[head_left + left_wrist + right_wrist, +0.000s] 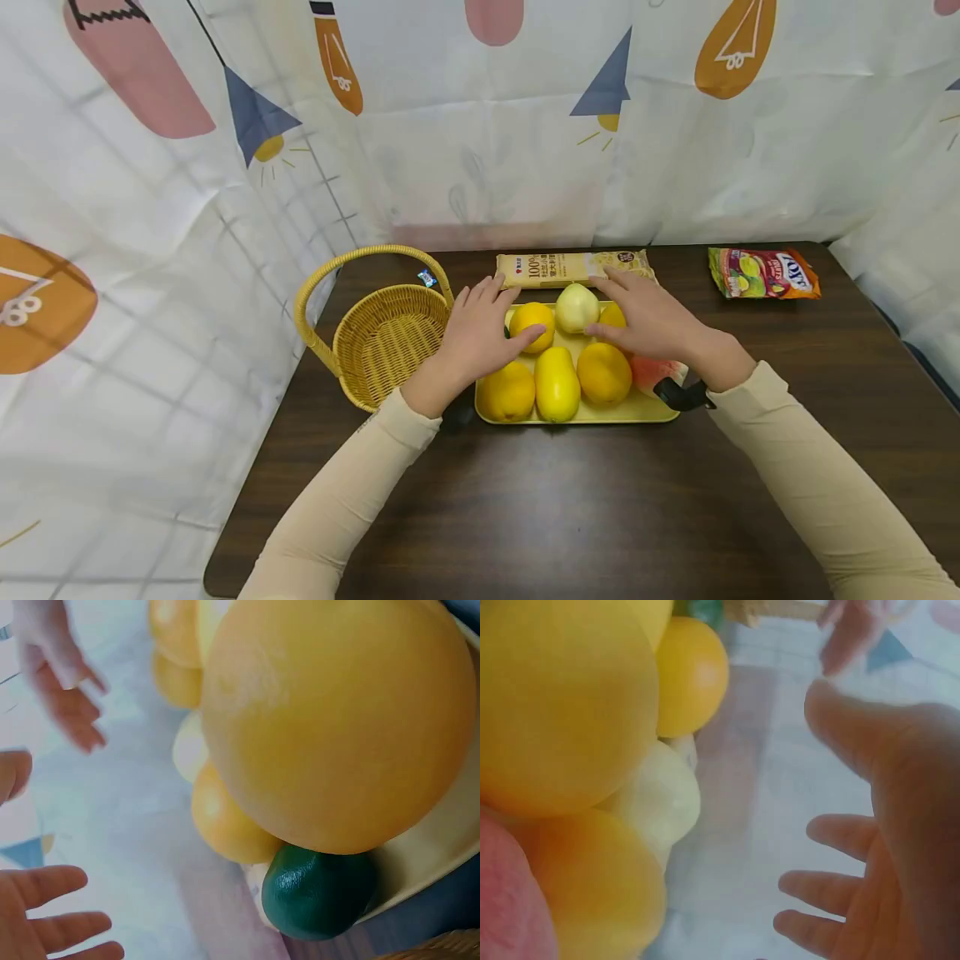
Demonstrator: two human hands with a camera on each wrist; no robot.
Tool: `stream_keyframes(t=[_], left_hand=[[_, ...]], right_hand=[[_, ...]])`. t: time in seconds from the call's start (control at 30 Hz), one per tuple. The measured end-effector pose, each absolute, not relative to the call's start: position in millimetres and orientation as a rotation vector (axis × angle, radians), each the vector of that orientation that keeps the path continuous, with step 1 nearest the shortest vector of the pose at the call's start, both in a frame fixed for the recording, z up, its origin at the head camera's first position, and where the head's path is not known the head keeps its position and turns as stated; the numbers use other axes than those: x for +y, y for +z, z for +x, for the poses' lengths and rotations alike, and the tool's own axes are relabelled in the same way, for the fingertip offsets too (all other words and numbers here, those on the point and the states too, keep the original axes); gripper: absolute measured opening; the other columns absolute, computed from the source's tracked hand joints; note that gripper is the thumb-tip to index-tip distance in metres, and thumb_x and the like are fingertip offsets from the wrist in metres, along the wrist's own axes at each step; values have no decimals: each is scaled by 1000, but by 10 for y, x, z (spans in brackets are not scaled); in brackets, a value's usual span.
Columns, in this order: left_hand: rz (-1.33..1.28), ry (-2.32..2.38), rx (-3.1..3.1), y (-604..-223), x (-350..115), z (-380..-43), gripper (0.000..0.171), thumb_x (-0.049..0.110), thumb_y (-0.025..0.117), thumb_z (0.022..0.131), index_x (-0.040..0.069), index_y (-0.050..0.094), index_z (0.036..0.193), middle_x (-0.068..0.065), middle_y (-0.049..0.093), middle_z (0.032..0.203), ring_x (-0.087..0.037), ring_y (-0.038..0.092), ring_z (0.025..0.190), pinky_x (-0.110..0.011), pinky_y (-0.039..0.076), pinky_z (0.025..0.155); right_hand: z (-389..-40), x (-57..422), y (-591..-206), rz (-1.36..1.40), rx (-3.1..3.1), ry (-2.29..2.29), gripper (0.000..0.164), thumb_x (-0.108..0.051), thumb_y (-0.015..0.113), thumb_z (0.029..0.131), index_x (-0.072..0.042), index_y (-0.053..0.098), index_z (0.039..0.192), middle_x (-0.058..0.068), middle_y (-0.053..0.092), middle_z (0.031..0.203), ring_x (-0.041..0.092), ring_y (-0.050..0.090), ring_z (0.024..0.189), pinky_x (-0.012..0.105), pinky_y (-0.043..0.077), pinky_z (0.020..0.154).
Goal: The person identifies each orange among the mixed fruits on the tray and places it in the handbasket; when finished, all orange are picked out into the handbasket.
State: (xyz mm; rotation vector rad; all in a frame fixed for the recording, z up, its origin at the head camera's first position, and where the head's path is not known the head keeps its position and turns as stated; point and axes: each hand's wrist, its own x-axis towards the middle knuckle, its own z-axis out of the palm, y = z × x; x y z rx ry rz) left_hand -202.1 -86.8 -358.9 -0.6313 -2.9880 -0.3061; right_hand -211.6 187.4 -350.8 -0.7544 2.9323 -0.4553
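My left hand (480, 329), fingers spread, hovers over the left side of a yellow tray (652, 411) of fruit. My right hand (648, 312) is held above the tray's right side, fingers extended. Neither hand holds anything. Front fruits include a round orange one (508, 392), a long yellow one (557, 385) and another orange one (604, 373). Behind them sit an orange (532, 327), a pale green-white fruit (577, 308) and an orange-yellow fruit (613, 315) partly covered by my right hand. A pinkish-red piece (651, 372) lies at right. The left wrist view shows a dark green fruit (319, 891).
A wicker basket (352, 354) with a tall arched handle stands left of the tray, a small blue packet (427, 278) behind it. Along the back lie a long beige packet (555, 268) and a colourful snack bag (761, 273). A patterned curtain (480, 125) hangs behind the dark table (525, 517).
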Motion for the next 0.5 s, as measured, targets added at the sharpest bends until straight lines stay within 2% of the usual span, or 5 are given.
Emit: stream_keyframes(t=[0.17,0.3,0.5], left_hand=[[-549,-561,-2780,-3597,-1048,-1869,51,48,55,96,13,61,132,-8,53,141,-26,46,133,-46,36,109],[-506,-784,-2535,-3614,-1235,-1744,30,31,60,96,10,70,116,-6,65,124,-23,58,118,-42,46,99],[-479,-991,-2115,-3628,-1577,-1572,19,16,60,96,3,74,95,-8,73,102,-22,68,94,-37,52,84]], right_hand=[[-2111,1988,-3600,-585,2909,-689,76,-50,57,95,-8,31,153,21,22,159,45,23,142,65,23,109],[-2108,2089,-3693,-494,2896,-858,72,-47,56,96,-7,33,152,21,25,157,45,23,142,65,23,109],[-2110,2203,-3849,-406,2917,-1073,64,-39,59,97,-6,39,149,22,33,154,44,26,141,64,26,108]])
